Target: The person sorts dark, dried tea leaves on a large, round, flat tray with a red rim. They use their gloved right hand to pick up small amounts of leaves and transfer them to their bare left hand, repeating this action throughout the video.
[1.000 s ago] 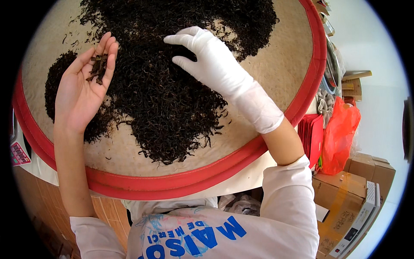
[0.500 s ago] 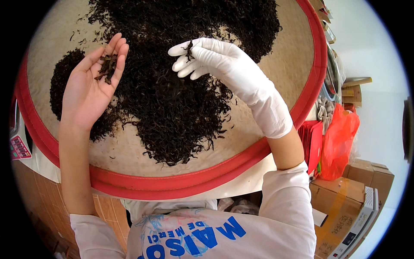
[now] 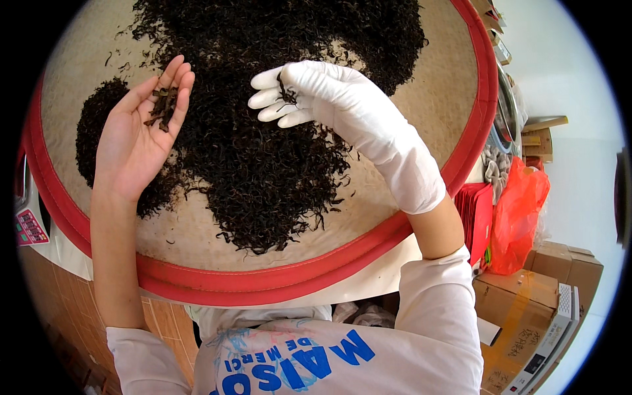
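Observation:
My left hand (image 3: pixel 130 148), bare and palm up, cups a small clump of brownish dried tea leaves (image 3: pixel 162 108) in its curled fingers. In a white glove, my right hand (image 3: pixel 336 99) is half turned up, with a few dark twisted leaves (image 3: pixel 287 95) lying on the fingers beside the thumb. Both hands are over a broad round tray with a red cloth rim (image 3: pixel 263 282). A large heap of dark, curly dried tea leaves (image 3: pixel 263 184) spreads under and between them. A smaller heap (image 3: pixel 92 125) lies left of my left wrist, partly hidden by it.
On the right are red folders (image 3: pixel 474 214), a red plastic bag (image 3: pixel 523 201) and cardboard boxes (image 3: pixel 517 293). A device with coloured keys (image 3: pixel 30 226), like a scale, stands at the left edge. Tiled floor (image 3: pixel 72 289) shows at lower left.
My right hand has shifted slightly left and rolled more palm up, its fingers spreading under the leaves. My left hand has barely moved and still cups its clump.

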`<state>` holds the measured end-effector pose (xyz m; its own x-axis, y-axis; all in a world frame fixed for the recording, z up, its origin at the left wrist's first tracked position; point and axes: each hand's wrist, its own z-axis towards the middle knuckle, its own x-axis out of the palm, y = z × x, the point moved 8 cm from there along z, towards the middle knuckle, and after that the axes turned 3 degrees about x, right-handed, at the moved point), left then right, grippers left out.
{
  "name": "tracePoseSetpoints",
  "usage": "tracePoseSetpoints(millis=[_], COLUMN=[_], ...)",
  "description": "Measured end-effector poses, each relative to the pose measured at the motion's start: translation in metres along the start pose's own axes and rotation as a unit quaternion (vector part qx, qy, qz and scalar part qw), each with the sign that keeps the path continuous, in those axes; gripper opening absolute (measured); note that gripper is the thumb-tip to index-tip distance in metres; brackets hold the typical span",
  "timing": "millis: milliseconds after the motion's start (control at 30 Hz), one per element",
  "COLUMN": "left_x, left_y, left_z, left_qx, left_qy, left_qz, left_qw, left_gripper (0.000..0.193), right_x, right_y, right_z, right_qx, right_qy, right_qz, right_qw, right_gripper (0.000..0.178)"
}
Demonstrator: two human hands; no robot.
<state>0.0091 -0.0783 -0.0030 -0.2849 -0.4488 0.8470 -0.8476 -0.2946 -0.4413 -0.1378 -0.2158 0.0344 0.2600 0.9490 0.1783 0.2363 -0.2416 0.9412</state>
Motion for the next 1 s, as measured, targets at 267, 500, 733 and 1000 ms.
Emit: tracePoseSetpoints(millis=[267,500,733,1000], left_x=[0.003,0.002,0.001,0.001], left_y=[0.018,0.016,0.014,0.015], left_z=[-0.001,-0.001,-0.001,0.001], left_qx=[-0.042,-0.029,-0.029,-0.036], left_qy=[0.029,0.016,0.02,0.008], left_qz=[0.017,0.039,0.029,0.046], left_qw=[0.999,0.999,0.999,0.998], left_gripper=[0.038,0.038,0.038,0.037], right_x=[-0.017,-0.02,0.008,0.02], right_y=[0.02,0.028,-0.001,-0.009], right_z=[-0.011,-0.022,-0.025,-0.023], right_qx=[-0.096,-0.075,0.001,-0.104], right_qy=[-0.16,-0.166,-0.057,-0.152], right_qz=[-0.254,-0.503,-0.641,-0.648], right_qw=[0.949,0.845,0.765,0.739], right_gripper=[0.019,0.018,0.024,0.017])
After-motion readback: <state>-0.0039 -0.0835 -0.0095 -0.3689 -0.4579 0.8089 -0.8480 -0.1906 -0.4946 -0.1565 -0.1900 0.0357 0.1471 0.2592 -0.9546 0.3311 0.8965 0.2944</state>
